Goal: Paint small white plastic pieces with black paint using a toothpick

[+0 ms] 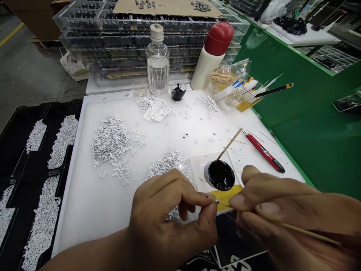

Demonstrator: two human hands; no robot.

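My left hand (172,214) pinches a tiny white piece (216,201) between thumb and forefinger, low in the view. My right hand (282,210) grips a thin wooden stick (307,232) like a pen, its tip touching that piece. Just beyond the hands sits a small dish of black paint (220,175) on a clear plastic tray (199,169), with another wooden stick (229,145) resting in the paint. Piles of small white pieces (111,141) lie on the white foam board (93,199).
A red utility knife (264,151) lies right of the dish. At the back stand a clear bottle (157,62), a red-capped white bottle (213,54), a small cup of black paint (178,91), a box of sticks (225,81) and stacked clear trays (118,41). Black trays (34,162) with white pieces lie left.
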